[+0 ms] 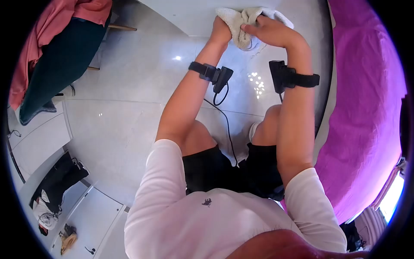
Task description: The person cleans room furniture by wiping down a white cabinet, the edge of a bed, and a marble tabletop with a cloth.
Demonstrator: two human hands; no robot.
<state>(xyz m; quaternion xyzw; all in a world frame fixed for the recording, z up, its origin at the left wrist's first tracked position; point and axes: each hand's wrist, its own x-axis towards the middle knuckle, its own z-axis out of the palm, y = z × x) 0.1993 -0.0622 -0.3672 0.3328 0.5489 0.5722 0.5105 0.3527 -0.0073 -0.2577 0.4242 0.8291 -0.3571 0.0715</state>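
A crumpled cream cloth [246, 29] is stretched between my two hands at the top of the view, low in front of a white panel [181, 13]. My left hand [222, 31] grips its left end, and the cloth covers most of those fingers. On the other side, my right hand [276, 33] is closed on the bunched cloth, its thumb pointing left across a fold. Both arms reach forward, each with a black strap and a small black device [222, 78] at the forearm. A thin black cable hangs from the left device.
Glossy pale tiles [120, 116] make up the floor. A purple-covered bed or sofa [362, 112] runs along my right. To the left stands a dark green chair [64, 56] with pink fabric [43, 34] over it. Dark clothing [56, 181] lies at the lower left.
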